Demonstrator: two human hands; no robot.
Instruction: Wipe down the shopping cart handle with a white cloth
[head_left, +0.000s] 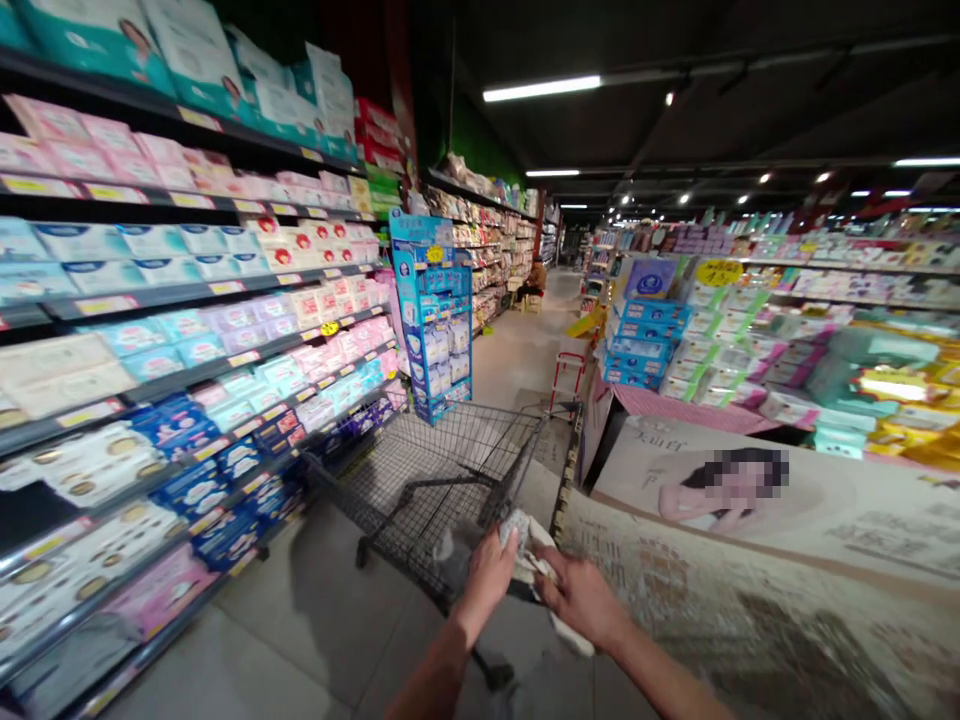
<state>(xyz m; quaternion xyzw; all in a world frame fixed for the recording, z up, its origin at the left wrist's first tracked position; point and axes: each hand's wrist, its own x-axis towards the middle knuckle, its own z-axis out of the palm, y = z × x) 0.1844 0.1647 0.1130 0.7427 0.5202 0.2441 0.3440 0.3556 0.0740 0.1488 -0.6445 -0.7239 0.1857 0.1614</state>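
Observation:
A black wire shopping cart [431, 435] stands in front of me, angled across the aisle. At its near right side my left hand [491, 568] is closed around a crumpled, greyish-white cloth [514, 526]. Close beside it, my right hand [583, 592] has its fingers curled on the same whitish bundle, and a pale end of cloth hangs below that hand. Part of the cart's rim and handle is hidden behind the hands. Whether the fingers also touch the cart, I cannot tell.
Shelves [187, 310] of packaged tissues and pads line the left. A blue display stand [433, 320] is beyond the cart. On the right, stacked packs sit above a cardboard-sided bin [810, 510]. A red-framed stool [568, 378] and a seated person [537, 278] are farther along the aisle.

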